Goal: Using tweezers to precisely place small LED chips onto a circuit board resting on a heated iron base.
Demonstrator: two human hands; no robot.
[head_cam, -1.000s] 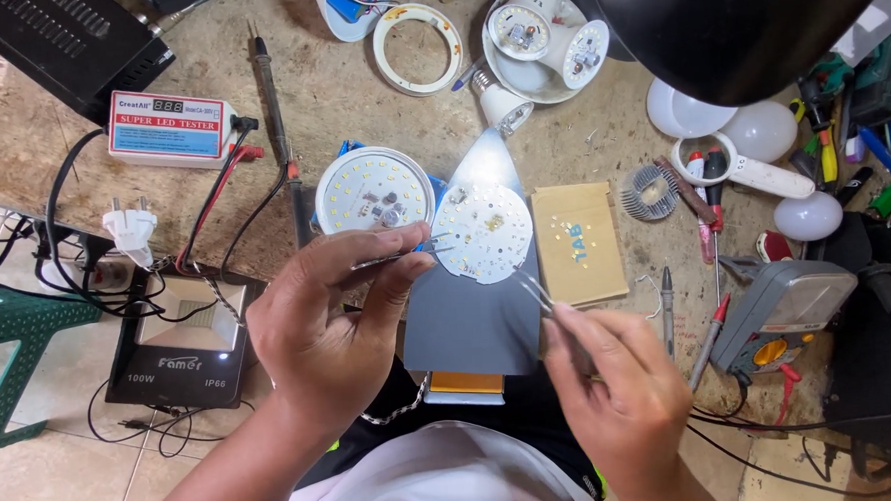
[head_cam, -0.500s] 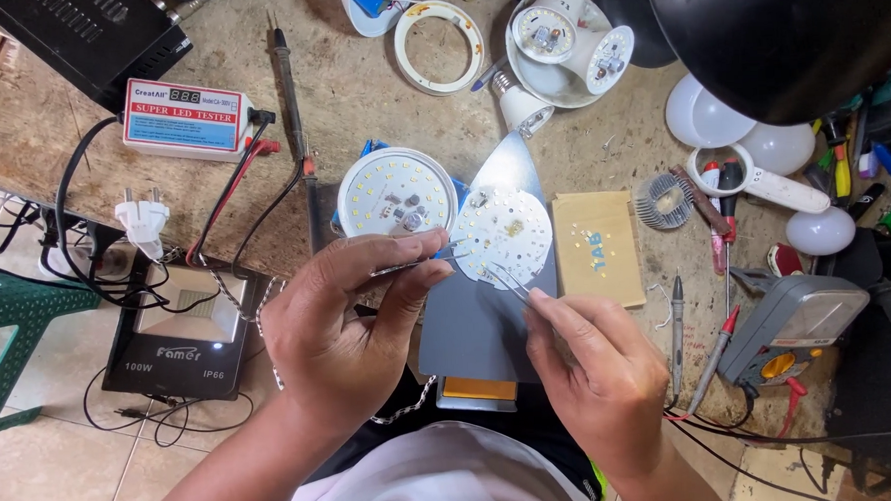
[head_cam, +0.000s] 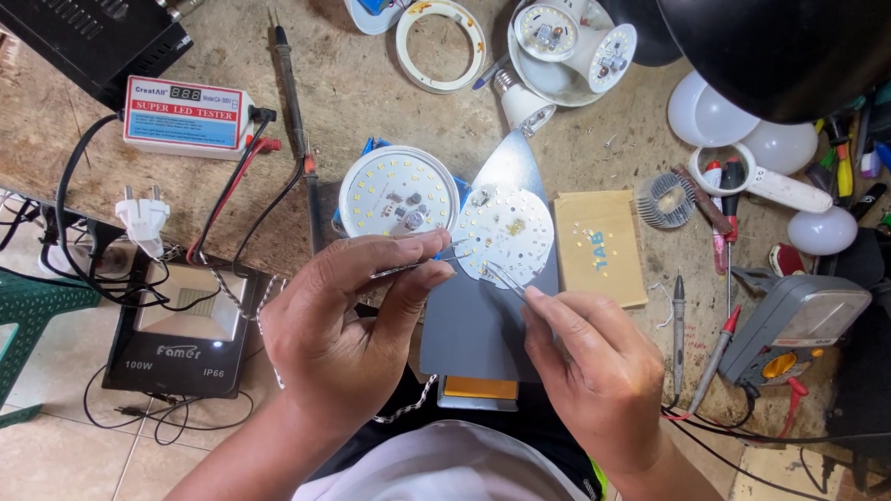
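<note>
Grey iron soleplate right up close, round white LED board sitting on its tip. Left hand pinched shut on thin tweezers, tips now touching the board's left edge. Right hand clamped on a second tweezers, moved up from a second ago and now poking the board's lower edge. Just beyond, second LED disc beside the board, tan sponge to the right. Farther back, LED tester box and bulb housings, same spots as before.
</note>
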